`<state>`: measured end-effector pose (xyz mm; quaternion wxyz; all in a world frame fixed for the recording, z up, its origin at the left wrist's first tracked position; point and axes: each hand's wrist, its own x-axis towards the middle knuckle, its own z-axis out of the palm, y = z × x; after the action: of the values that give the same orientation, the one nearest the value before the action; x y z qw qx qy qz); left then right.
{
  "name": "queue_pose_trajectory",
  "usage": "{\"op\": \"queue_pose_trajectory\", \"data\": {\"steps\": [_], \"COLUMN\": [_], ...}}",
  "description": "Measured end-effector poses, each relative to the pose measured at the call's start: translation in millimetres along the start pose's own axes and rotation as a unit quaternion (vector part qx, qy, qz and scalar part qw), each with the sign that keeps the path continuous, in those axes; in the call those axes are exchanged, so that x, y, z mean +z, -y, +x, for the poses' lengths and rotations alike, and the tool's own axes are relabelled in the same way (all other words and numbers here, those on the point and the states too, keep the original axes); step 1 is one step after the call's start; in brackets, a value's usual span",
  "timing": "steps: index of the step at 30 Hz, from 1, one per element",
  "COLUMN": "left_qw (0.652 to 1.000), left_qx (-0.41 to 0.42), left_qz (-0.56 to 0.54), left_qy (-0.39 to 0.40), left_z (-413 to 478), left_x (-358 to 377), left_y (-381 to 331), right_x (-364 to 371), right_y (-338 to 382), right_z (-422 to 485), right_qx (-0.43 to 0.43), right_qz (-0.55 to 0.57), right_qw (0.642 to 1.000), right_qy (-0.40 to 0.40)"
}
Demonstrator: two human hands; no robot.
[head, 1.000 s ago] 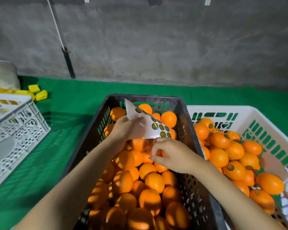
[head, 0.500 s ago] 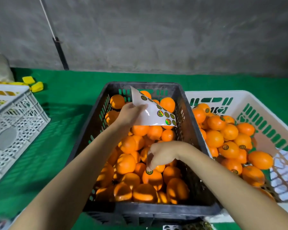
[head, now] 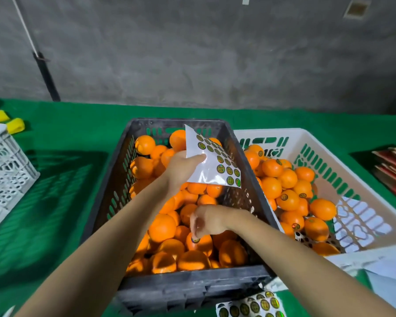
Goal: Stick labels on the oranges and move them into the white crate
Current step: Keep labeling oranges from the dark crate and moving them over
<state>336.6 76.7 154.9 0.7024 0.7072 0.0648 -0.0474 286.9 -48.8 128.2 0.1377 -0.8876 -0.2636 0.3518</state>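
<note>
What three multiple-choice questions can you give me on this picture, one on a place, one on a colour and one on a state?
1. Where does the labelled orange under the right hand lie?
A. In the black crate
B. On a shelf
C. In a bucket

2. What colour is the cloth beneath the crates?
A. Red
B. Green
C. Blue

3. What is the left hand doing?
A. Hanging empty
B. Gripping an orange
C. Holding the label sheet

Answers:
1 A, the orange sits among the others inside the black crate's walls.
2 B, green cloth shows all round the crates.
3 C, its thumb and fingers pinch the sheet above the fruit.
</note>
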Motion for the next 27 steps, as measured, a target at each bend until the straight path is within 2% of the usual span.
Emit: {"op": "queue_pose_trajectory", "data": {"steps": [3,7,11,14,19,21,23,25,27], "left_qw": [1.0,1.0,1.0,1.0,0.998,0.998,0.997,0.99,0.974], "left_qx": [0.02,0.008,-0.006,-0.018,-0.028,-0.031,-0.032,-0.032,-0.042], "left_qz": [0.016,0.014,-0.015,0.013,0.055,0.027,-0.026,-0.123,-0.211], "left_qy": [0.002,0.006,-0.011,0.002,-0.027,-0.048,-0.072,-0.068,-0.065], "left_z": [-3.8,-21.0,-37.7,-50.7,-58.3,-59.5,-60.8,-60.6,-63.4], "left_x": [4.0,8.9,-2.3,-11.0,-12.6,-13.5,-16.1,-19.8,-24.3], "left_y": [-2.6,2.0,13.3,22.3,25.2,23.7,18.8,13.0,5.5], "right_x": [1.4,4.9,3.6,5.0,14.3,11.3,2.8,-7.1,-15.1], "right_y": [-6.8,-8.9,-8.3,-9.8,2.3,2.9,-1.1,-8.1,-14.2], "right_z": [1.4,2.7,0.4,-1.3,4.1,4.4,-1.4,-9.1,-15.2], "right_qx": [0.001,0.019,0.001,0.081,-0.028,-0.036,-0.038,-0.031,-0.008], "right_qz": [0.029,0.085,-0.093,-0.19,-0.302,-0.31,-0.273,-0.19,-0.146], "right_qw": [0.999,0.996,0.994,0.973,0.944,0.945,0.961,0.975,0.953], "right_qy": [-0.021,-0.024,0.051,0.104,0.126,0.097,0.019,-0.114,-0.264]}}
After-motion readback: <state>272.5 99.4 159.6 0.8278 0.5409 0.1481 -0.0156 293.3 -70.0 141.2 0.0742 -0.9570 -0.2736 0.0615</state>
